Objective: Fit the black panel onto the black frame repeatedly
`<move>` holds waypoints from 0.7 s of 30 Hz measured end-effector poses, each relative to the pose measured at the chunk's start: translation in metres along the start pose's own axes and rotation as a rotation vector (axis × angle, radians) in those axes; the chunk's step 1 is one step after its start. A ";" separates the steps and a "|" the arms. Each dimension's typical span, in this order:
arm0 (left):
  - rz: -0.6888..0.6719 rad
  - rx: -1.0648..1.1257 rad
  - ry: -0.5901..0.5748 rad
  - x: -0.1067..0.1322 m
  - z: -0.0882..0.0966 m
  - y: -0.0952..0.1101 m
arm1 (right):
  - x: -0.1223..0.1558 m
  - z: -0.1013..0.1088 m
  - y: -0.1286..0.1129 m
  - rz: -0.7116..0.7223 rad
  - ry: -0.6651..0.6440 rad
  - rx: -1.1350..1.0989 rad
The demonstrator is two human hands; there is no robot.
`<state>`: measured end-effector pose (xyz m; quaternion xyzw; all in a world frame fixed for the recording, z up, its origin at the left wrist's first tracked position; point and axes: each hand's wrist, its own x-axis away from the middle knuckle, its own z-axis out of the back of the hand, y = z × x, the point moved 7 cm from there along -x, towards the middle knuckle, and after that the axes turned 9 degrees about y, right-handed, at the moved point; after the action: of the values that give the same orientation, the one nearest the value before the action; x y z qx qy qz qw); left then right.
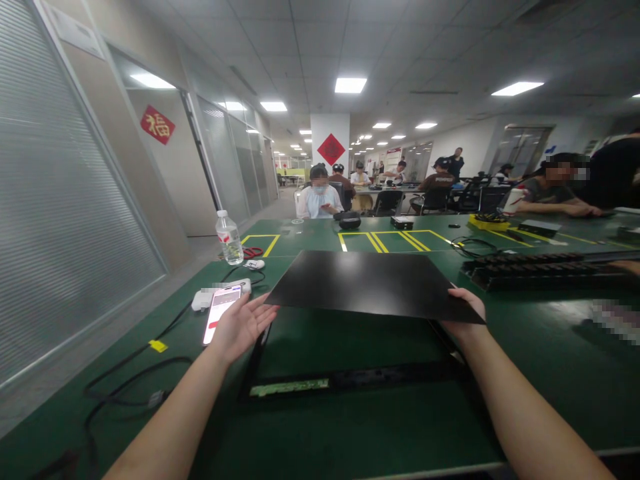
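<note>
A thin, glossy black panel (360,283) is held nearly level above the green table. My right hand (467,313) grips its near right corner, thumb on top and the other fingers underneath. At the near left corner, my left hand (245,327) is turned palm up with fingers stretched out; the fingertips meet the panel's edge, and whether they bear its weight I cannot tell. Below the panel, a black rectangular frame (390,377) lies on the table, its far side hidden. A green circuit-like strip (290,387) shows along the frame's near bar.
Left of my hand lie a lit phone (220,310), a white device (200,299), a water bottle (229,240), red-handled scissors (253,253) and black cables (135,363). Long black slotted parts (530,270) and a yellow tray (487,222) are at right. Several people sit beyond the table.
</note>
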<state>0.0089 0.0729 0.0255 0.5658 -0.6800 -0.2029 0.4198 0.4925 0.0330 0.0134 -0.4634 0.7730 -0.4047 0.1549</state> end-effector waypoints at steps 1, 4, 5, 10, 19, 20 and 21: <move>0.009 0.009 -0.009 0.000 0.000 0.001 | 0.001 -0.002 0.000 -0.002 -0.018 0.014; 0.031 -0.011 -0.043 0.001 -0.002 0.001 | 0.004 -0.006 0.002 -0.011 -0.055 0.040; 0.037 -0.033 -0.047 0.002 -0.003 0.001 | 0.006 -0.007 0.003 -0.018 -0.063 0.047; -0.001 -0.146 0.025 0.007 -0.002 -0.001 | 0.015 -0.017 0.010 -0.093 -0.108 0.105; -0.090 -0.055 0.192 0.006 0.009 0.009 | 0.023 -0.022 0.029 -0.277 -0.302 0.302; -0.108 -0.033 0.212 0.008 0.009 0.011 | 0.022 -0.021 0.031 -0.294 -0.311 0.313; -0.126 -0.017 0.234 0.010 0.009 0.014 | 0.020 -0.019 0.031 -0.305 -0.300 0.319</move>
<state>-0.0069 0.0656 0.0336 0.6237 -0.5878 -0.1669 0.4875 0.4515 0.0326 0.0038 -0.5992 0.5890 -0.4667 0.2761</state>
